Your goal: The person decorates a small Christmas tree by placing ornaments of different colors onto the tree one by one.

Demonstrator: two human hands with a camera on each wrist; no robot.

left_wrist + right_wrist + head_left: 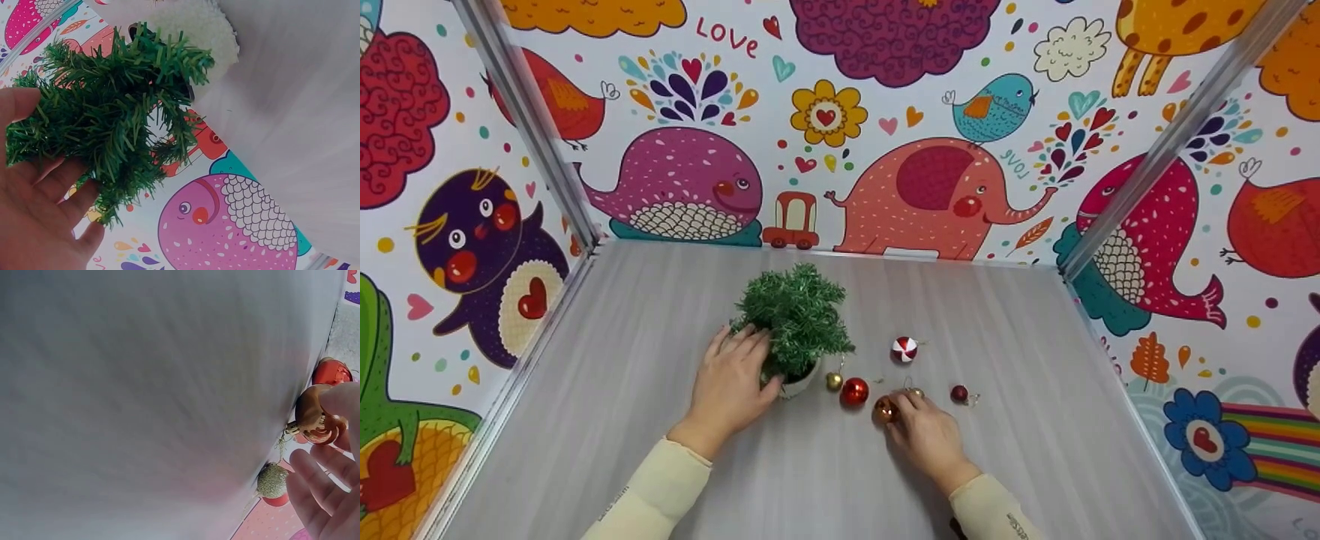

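A small artificial Christmas tree (793,319), green and bushy, stands in a whitish fuzzy pot (194,42). My left hand (733,379) rests against the tree's left side, its fingers spread and loosely bent among the branches. In the left wrist view the thumb and fingers of the left hand (48,208) lie along the foliage. My right hand (930,435) pinches a shiny copper-brown Christmas ball (886,409) at the tabletop. The right wrist view shows the thumb and index finger on the copper-brown ball (312,410), with the other fingers relaxed.
A red ball (854,392) and a small gold ball (834,381) lie between pot and right hand. A red-and-white ball (904,349) sits farther back, a dark red one (959,394) to the right. Glittery gold ball (273,481) lies near the right fingers. Printed walls enclose the grey table (660,300).
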